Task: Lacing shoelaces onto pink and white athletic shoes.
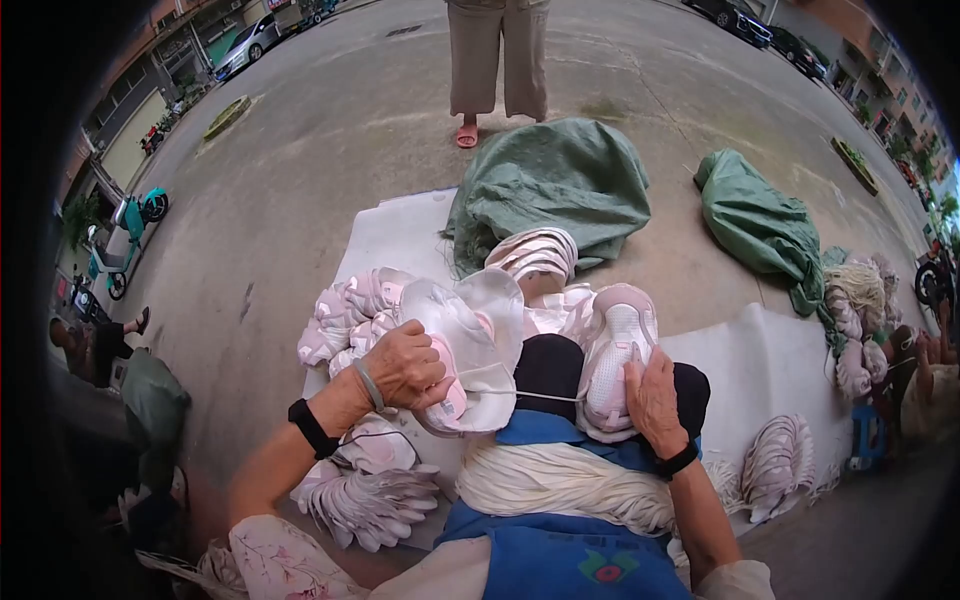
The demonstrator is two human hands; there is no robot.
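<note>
My left hand point(405, 368) is closed in a fist, gripping a thin white cord point(535, 396). The cord runs taut across my lap to a white and pink shoe upper point(608, 370) on my right knee. Fingers of my right hand point(655, 400) press and hold that upper along its right side. Beside my left fist, more pale uppers point(475, 330) lean on my left knee, with pink parts showing. Across my lap lies a thick bundle of cream cords point(560, 485) over a blue apron point(550, 555). My left fingertips are partly hidden.
Stacked uppers point(345, 310) lie left, with a fanned pile point(370, 495) nearer me and another point(780, 465) at right. A green sack point(555, 180) stands ahead on a white sheet point(395, 230); another sack point(755, 215) lies right. A person in loose trousers point(498, 60) stands beyond.
</note>
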